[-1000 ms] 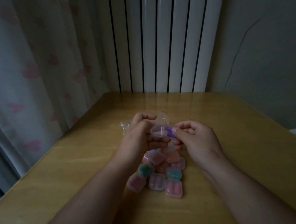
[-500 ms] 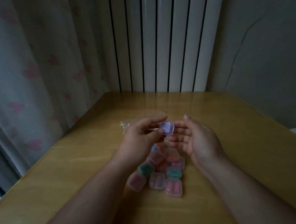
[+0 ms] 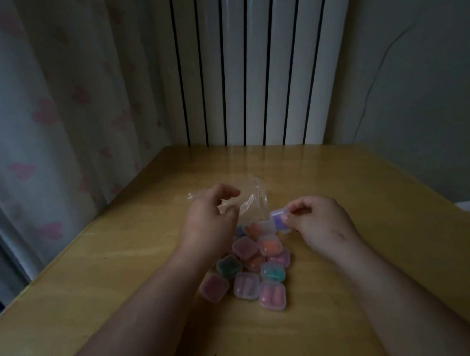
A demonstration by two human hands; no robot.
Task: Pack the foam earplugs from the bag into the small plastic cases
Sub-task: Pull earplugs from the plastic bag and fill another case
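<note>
My right hand pinches a small clear case with purple earplugs between thumb and fingers, just above the far right of the pile. My left hand hovers over the clear plastic bag, fingers curled and apart, holding nothing that I can see. Several closed cases with pink, orange, teal and green earplugs lie clustered on the wooden table between my forearms. The bag's contents are hidden by my left hand.
A white radiator stands behind the table's far edge. A curtain with pink hearts hangs along the left side. The table's left edge runs close to the curtain.
The purple case passed from my left hand to my right, which moved it right and down toward the pile. My left hand let go and shifted back over the bag.
</note>
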